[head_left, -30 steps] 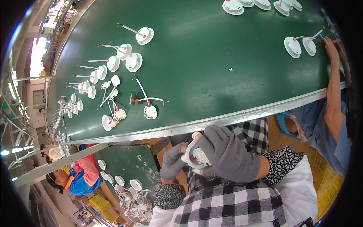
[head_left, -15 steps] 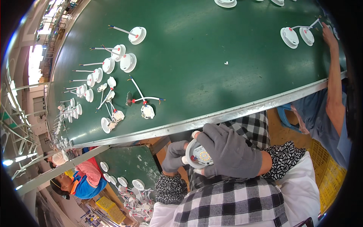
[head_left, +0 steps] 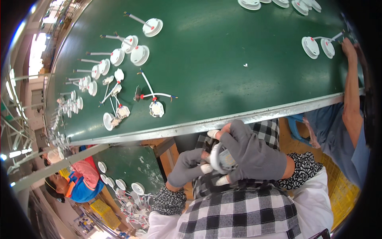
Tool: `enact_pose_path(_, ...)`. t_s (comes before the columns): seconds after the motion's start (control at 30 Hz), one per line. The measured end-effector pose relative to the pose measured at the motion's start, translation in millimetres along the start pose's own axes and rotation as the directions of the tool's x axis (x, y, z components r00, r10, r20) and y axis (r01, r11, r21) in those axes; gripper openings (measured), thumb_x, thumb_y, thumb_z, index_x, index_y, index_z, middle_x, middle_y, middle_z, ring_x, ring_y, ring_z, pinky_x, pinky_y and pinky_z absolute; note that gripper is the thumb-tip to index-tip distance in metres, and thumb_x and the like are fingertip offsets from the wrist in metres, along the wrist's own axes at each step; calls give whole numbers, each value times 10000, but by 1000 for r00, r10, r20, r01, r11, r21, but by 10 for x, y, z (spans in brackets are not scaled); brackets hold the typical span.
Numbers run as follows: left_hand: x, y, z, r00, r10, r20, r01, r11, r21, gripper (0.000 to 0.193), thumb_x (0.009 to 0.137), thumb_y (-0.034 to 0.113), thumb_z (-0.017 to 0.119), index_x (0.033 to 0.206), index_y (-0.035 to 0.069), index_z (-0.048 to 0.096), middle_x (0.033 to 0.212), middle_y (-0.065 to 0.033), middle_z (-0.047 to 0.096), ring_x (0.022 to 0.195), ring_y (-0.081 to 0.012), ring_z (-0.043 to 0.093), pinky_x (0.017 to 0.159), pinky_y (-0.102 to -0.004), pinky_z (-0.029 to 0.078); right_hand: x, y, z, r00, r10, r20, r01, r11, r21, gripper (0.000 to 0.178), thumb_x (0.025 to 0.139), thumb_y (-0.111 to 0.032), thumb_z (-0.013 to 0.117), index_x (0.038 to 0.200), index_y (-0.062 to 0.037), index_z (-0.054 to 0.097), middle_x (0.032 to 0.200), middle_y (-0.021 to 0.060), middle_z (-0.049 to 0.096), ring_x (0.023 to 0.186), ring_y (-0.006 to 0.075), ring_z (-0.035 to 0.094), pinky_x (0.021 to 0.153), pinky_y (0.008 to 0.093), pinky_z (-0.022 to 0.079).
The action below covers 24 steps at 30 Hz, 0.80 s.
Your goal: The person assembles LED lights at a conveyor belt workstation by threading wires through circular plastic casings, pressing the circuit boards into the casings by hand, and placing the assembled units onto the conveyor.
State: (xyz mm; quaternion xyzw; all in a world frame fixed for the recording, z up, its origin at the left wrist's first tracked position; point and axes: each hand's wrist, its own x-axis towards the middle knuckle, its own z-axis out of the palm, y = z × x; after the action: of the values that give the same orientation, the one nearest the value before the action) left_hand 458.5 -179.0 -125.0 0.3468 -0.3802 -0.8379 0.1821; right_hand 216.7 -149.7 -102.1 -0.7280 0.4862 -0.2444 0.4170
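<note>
A round white LED lamp housing point(head_left: 217, 157) is held above my lap, tilted so its rim shows nearly edge-on. Part of the pale circuit board point(head_left: 227, 158) inside it is visible beside my fingers. My right hand point(head_left: 254, 153), in a grey glove with pale fingertip covers, closes round the lamp's right side. With thumb and fingers, my left hand point(head_left: 190, 165), gloved the same way, pinches the left of the rim. What lies on the lamp's underside is hidden.
The green worktop point(head_left: 199, 79) has a metal edge point(head_left: 191, 129). White lamps with cables point(head_left: 140, 55) and loose boards point(head_left: 156, 108) lie left. Another person's hand point(head_left: 348, 48) is near two lamps at right. A lower green table point(head_left: 135, 163) and a second person point(head_left: 79, 181) are at left.
The lamp has turned from showing its LED face to nearly edge-on. My right hand has risen slightly, and the left has shifted its fingers along the rim. The whole view has shifted a little.
</note>
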Motion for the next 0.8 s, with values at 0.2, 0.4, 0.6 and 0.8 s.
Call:
enact_pose_path(0.2,-62,35,253,990,-123,-65,137,943,304,261,874,72,658,1130,37,623,968,-14,657,842,-46,569,768,-224,466,-21,121,93,961,78,267,-118,984,135,733,729,-417,775,1248,-25,436,1091,153,421,1015,309,536,785,366,503)
enact_pose_path(0.4,-182,159,312,964,-263,-24,243,848,471,283,929,245,599,1129,45,594,863,-66,667,757,-77,600,677,-242,471,-169,344,312,940,15,341,-189,855,484,589,688,-285,774,1150,-53,494,1054,81,455,985,230,524,849,340,440)
enact_pose_path(0.6,-293,-235,263,952,-305,-16,264,793,550,214,938,237,569,1045,52,571,740,-101,615,643,-147,588,599,-292,441,-399,458,664,951,47,306,-218,804,554,533,701,-269,777,1120,-49,531,1025,66,478,979,205,525,844,320,438)
enact_pose_path(0.8,-460,-582,224,986,-165,-3,142,840,524,182,933,225,566,1012,62,566,714,-114,607,626,-222,607,588,-325,447,-601,496,894,947,108,304,-269,781,563,495,702,-248,775,1102,-56,556,1048,71,502,1003,209,525,874,318,432)
